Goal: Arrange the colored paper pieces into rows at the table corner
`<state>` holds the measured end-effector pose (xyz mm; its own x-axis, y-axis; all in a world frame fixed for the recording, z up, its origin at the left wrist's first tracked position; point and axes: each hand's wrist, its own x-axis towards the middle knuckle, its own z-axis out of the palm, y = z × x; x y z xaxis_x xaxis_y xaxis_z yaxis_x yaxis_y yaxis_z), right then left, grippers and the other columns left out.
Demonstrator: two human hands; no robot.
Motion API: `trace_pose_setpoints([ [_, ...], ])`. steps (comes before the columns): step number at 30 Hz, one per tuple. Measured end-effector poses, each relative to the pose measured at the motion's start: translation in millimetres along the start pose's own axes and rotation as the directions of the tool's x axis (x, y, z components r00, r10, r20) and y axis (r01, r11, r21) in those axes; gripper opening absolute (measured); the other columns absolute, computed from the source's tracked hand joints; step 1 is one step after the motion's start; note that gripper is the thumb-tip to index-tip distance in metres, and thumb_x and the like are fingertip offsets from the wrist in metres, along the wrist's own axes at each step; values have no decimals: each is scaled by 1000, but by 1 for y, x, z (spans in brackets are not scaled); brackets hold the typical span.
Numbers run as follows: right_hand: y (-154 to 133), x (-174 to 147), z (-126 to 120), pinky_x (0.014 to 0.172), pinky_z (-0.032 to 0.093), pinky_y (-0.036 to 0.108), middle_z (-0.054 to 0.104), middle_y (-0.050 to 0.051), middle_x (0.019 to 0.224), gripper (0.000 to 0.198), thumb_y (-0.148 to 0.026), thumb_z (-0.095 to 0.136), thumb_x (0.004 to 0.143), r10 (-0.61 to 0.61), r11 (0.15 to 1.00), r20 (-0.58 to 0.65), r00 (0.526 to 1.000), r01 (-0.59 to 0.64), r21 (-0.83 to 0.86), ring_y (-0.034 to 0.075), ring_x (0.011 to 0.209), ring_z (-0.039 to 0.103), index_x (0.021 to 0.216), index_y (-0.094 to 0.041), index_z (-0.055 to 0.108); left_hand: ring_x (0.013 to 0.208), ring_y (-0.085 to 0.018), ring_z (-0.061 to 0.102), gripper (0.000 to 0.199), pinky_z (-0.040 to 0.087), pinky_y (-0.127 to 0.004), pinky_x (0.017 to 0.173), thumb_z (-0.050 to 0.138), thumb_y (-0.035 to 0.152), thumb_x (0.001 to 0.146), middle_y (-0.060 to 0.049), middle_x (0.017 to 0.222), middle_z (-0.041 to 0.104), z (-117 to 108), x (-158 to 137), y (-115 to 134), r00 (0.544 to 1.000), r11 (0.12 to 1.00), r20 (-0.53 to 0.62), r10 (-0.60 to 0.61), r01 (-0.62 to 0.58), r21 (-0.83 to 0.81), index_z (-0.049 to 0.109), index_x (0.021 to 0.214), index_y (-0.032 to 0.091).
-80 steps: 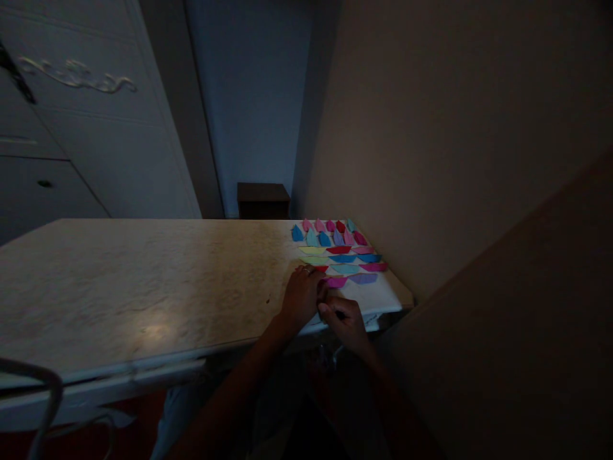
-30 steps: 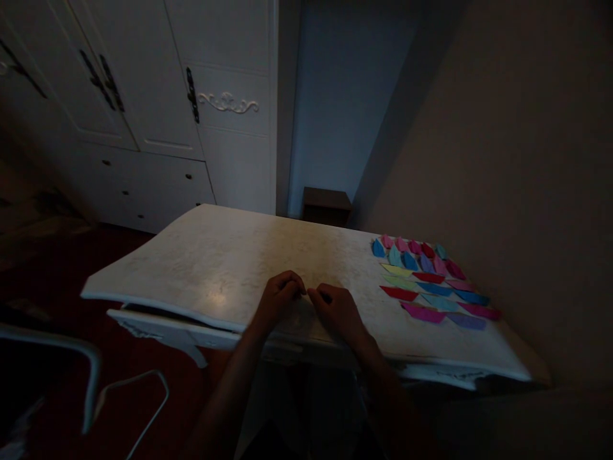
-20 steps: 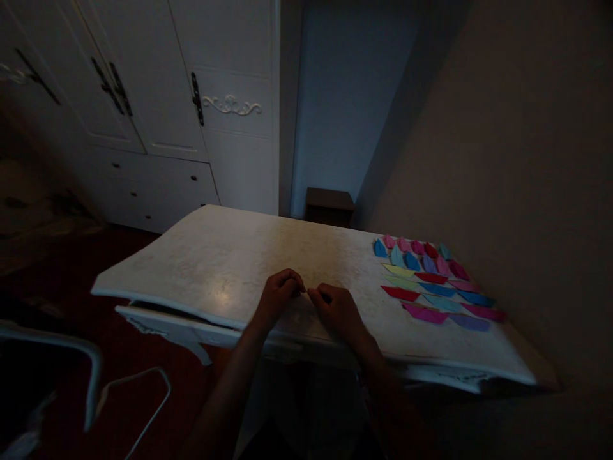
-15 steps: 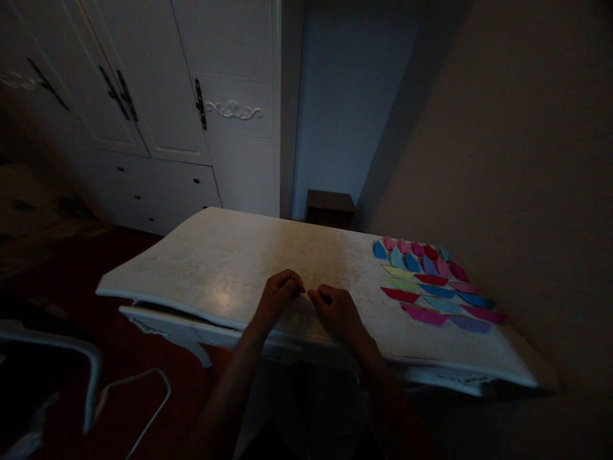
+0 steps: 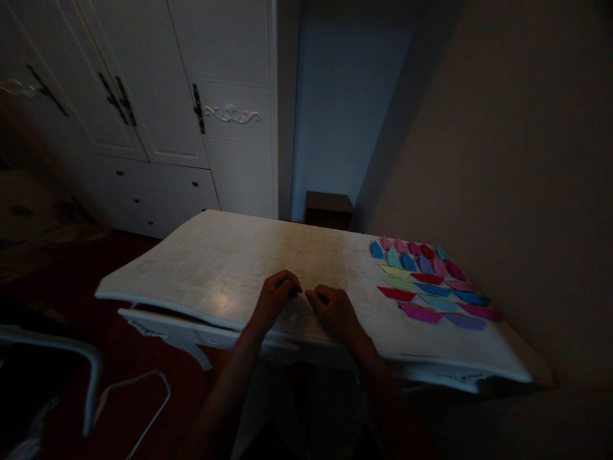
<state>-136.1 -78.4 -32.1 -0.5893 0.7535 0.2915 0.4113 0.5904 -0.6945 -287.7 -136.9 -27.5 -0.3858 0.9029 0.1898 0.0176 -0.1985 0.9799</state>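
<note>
My left hand and my right hand are held close together over the front part of the white table. Both have curled fingers, with thumb and fingertips pinched and the tips almost meeting. Whatever they may grip is too small or too dark to make out. To the right of my right hand lie folded paper boats in rows, among them a magenta boat, a red boat and a purple boat. Neither hand touches these boats.
Behind the table stand a white wardrobe and a low brown box-like cabinet. A wall runs along the right side. At the lower left, a metal tube frame stands on the red floor. The room is dim.
The view has shifted slightly, so the boats and hands appear a little further left. Both hands keep their pinched pose near each other.
</note>
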Motion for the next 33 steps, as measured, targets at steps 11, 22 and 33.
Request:
trace_pose_setpoints([
  [11,0,0,0,54,28,24,51,-2,55,37,-38,51,89,1,1000,5,1000,-1,-1,11,54,47,57,-18,52,56,-10,48,13,36,-22,54,51,23,67,0,59,57,1,0,2,1000,1000,8,-2,2,-3,60,62,16],
  [22,-1,0,-1,53,29,24,50,-2,54,37,-38,50,88,8,1000,4,1000,-8,13,11,53,46,56,-18,51,55,-11,47,13,36,-22,53,50,22,68,1,57,55,0,0,0,1000,1000,-1,1,-1,12,60,62,16],
  [33,-2,0,-1,53,29,24,50,-3,54,37,-39,50,88,4,1000,12,1000,-4,8,11,53,45,56,-19,51,56,-11,48,12,36,-23,54,51,23,67,1,58,57,0,0,-1,1000,1000,-2,-13,13,6,60,62,17],
])
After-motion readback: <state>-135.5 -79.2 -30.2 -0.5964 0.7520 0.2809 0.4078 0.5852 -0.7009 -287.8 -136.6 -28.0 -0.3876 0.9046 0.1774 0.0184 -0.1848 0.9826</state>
